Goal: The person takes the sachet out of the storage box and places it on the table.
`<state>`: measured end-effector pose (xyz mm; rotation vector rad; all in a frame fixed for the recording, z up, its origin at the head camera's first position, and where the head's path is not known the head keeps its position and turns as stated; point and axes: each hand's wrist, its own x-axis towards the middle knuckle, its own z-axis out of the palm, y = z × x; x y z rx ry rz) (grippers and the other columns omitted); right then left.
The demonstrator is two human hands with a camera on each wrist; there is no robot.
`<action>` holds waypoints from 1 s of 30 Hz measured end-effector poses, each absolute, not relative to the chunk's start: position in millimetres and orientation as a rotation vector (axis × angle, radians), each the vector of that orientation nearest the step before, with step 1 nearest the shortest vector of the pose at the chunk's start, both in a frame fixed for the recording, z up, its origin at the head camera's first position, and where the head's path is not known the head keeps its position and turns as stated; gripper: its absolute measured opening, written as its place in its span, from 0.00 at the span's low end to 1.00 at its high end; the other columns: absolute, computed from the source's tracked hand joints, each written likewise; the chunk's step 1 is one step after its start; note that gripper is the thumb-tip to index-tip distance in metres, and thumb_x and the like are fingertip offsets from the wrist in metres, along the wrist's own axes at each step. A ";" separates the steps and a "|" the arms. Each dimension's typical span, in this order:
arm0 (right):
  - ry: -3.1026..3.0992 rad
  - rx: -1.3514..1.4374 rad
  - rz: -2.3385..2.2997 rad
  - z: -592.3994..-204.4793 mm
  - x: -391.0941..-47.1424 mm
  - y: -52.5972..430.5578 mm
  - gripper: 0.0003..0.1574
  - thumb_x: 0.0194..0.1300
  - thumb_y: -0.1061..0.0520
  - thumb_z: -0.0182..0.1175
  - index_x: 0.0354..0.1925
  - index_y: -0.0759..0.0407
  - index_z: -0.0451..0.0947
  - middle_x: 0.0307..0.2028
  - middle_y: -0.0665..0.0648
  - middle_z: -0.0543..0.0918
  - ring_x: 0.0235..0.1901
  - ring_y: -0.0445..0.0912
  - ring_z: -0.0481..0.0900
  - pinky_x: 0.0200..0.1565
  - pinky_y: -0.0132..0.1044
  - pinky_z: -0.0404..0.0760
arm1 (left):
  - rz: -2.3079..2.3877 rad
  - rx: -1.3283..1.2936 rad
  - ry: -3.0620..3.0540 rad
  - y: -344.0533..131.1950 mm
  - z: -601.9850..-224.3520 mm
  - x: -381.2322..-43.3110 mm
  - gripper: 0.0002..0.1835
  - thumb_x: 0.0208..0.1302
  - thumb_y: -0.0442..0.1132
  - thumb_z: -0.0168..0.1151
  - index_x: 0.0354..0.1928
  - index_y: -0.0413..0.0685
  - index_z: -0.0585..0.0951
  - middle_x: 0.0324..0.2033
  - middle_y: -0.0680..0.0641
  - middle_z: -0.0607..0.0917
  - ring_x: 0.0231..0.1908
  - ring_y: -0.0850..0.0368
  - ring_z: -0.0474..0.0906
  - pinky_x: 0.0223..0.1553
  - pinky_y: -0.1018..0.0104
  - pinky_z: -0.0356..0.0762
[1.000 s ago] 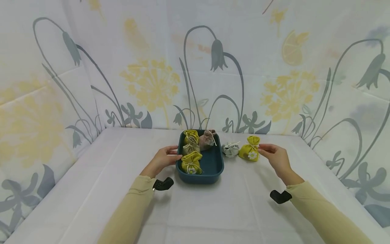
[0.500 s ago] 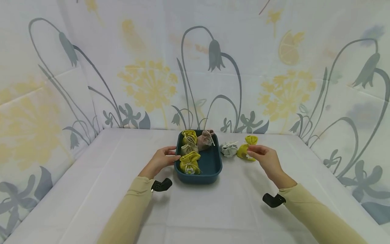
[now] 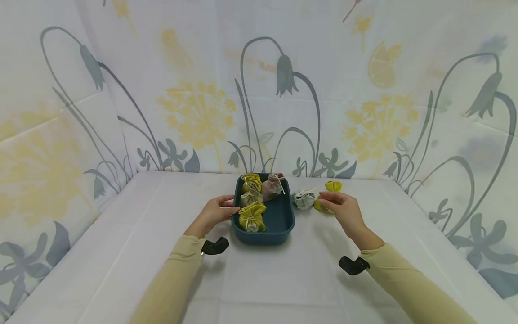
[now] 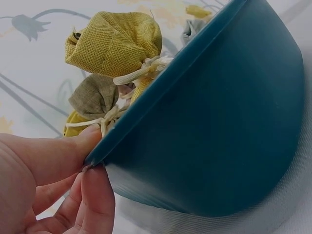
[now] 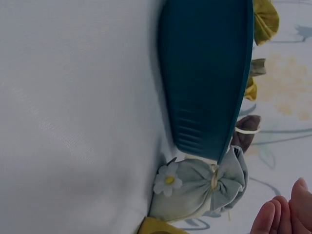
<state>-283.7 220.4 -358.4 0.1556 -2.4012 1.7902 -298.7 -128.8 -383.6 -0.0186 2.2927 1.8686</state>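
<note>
My left hand [image 3: 214, 211] pinches the left rim of a dark blue plastic tub [image 3: 265, 238], thumb inside and fingers outside in the left wrist view. Inside the tub sit a yellow drawstring pouch [image 3: 252, 218] at the front, an olive-beige pouch [image 3: 250, 196], another yellow pouch [image 3: 251, 180] behind it and a brown pouch [image 3: 272, 186]. To the tub's right, a grey pouch [image 5: 183, 187] with a white flower lies on the cloth. My right hand [image 3: 343, 211] hovers nearby with fingertips together, holding nothing visible. It partly hides a yellow pouch [image 3: 333, 186] beside the grey one.
A white cloth [image 3: 275, 283] covers the table. Floral fabric [image 3: 202, 112] hangs as walls at the back and both sides. A black wrist camera [image 3: 354, 265] sticks out from each sleeve.
My right hand has left the right-hand yellow pouch and moved left, in front of it, toward the grey pouch. The left hand stays on the tub's rim.
</note>
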 end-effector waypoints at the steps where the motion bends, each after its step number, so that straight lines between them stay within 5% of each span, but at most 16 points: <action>1: -2.404 0.154 1.791 -358.2 -283.6 218.7 0.23 0.61 0.61 0.63 0.52 0.72 0.75 0.44 0.55 0.82 0.40 0.33 0.76 0.44 0.26 0.77 | 1.868 -0.018 2.291 -128.6 -383.9 -298.4 0.32 0.60 0.35 0.64 0.66 0.42 0.65 0.57 0.34 0.70 0.49 0.46 0.76 0.49 0.58 0.76; 11: -2.389 0.189 1.852 -356.0 -289.2 204.1 0.23 0.62 0.61 0.62 0.53 0.72 0.74 0.52 0.65 0.77 0.42 0.37 0.75 0.43 0.23 0.76 | 1.887 -0.015 2.276 -128.6 -381.6 -298.4 0.31 0.61 0.34 0.63 0.66 0.42 0.65 0.57 0.35 0.70 0.48 0.47 0.77 0.50 0.58 0.76; 30: -2.462 0.146 1.802 -345.3 -301.7 180.3 0.22 0.61 0.56 0.63 0.53 0.63 0.77 0.49 0.59 0.80 0.48 0.46 0.76 0.49 0.32 0.75 | 1.863 -0.056 2.285 -127.6 -382.7 -300.5 0.31 0.61 0.35 0.63 0.66 0.44 0.66 0.57 0.36 0.70 0.49 0.46 0.75 0.48 0.59 0.77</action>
